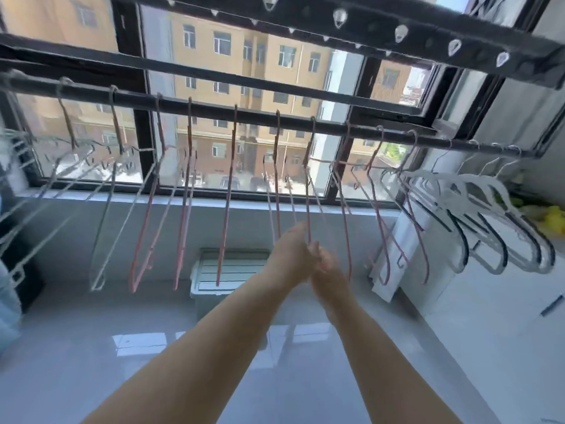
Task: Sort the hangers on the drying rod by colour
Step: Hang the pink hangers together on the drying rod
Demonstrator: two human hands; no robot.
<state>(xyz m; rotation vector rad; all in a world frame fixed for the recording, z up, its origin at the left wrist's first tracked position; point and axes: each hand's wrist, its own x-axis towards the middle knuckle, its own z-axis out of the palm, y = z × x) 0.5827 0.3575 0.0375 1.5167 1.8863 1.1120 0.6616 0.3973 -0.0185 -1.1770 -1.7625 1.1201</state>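
Note:
A dark drying rod [214,110] runs across the window. On it hang thin white hangers [104,228] at the left, several pink hangers [227,191] in the middle, and thick white hangers [477,221] at the right. Both my hands are raised and meet under the middle pink hangers. My left hand [289,252] reaches up and holds the lower end of a pink hanger [276,191]. Beside it, my right hand [328,270] has its fingers curled on the bottom of the neighbouring pink hanger [307,203]. The hangers' lower bars are hidden behind my hands.
A wider black rack bar [336,29] with clip holes runs overhead. A pale lidded box [232,270] stands on the floor under the window sill [183,203]. White boards [394,264] lean against the wall at the right, near yellow items [553,221].

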